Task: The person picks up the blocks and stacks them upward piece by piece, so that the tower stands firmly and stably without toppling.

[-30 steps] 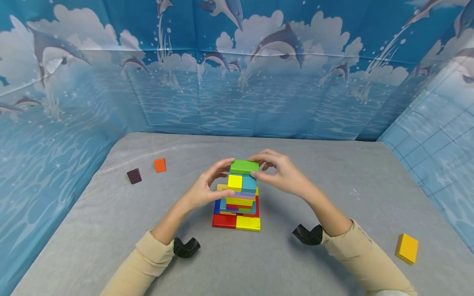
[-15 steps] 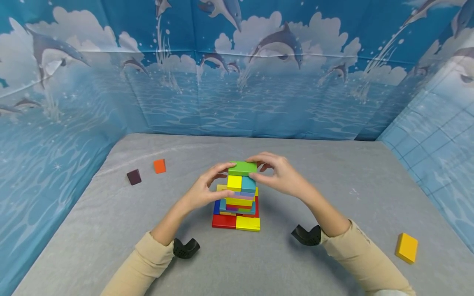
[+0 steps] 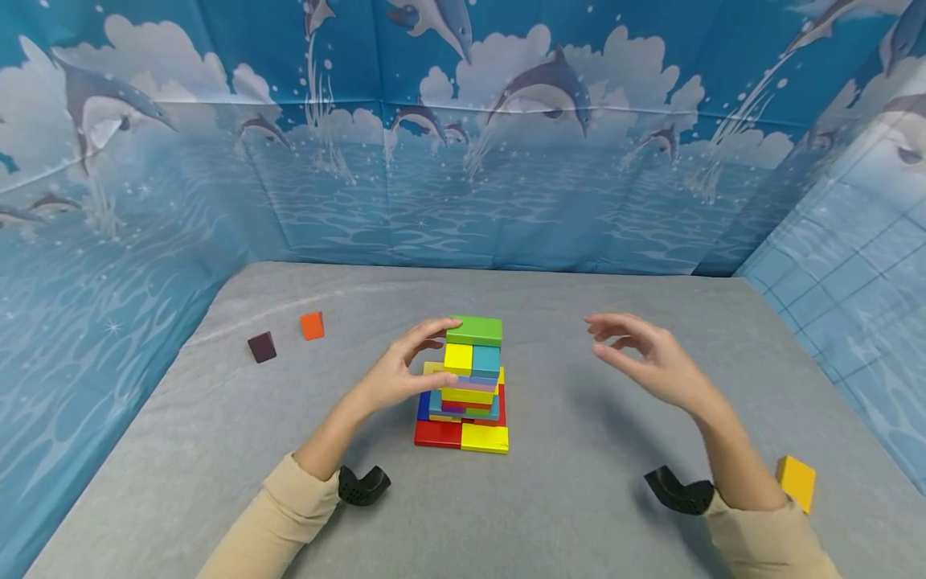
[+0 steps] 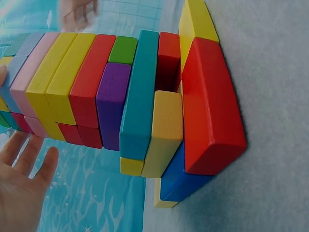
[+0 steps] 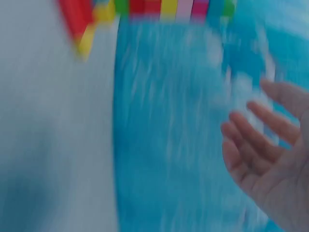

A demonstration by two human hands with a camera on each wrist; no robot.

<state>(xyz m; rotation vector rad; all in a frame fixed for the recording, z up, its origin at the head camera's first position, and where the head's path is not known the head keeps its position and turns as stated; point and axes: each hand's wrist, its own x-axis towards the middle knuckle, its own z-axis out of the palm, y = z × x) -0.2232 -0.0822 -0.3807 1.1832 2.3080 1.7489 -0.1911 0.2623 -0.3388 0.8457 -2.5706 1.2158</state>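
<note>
A tower of colored wooden blocks (image 3: 469,394) stands on the grey surface, capped by a long green block (image 3: 473,331). My left hand (image 3: 401,366) is at the tower's left side, index fingertip at the green block's end and thumb overlapping the front lower down. In the left wrist view, the fingers of the left hand (image 4: 26,169) look nearly straight along the upper layers, red, blue and yellow blocks forming the wide base. Away to the right of the tower, my right hand (image 3: 647,362) hovers with loosely bent fingers and holds nothing; the right wrist view is blurred.
A dark block (image 3: 262,346) and an orange block (image 3: 313,326) lie at the left on the grey surface (image 3: 550,515). At the far right, the right forearm partly covers a yellow block (image 3: 797,481). A dolphin-print curtain (image 3: 463,209) hangs behind and at the sides.
My right hand has let go of the green block and moved right, away from the tower. The green block stays on top, slightly shifted left from earlier. My left hand has barely moved.
</note>
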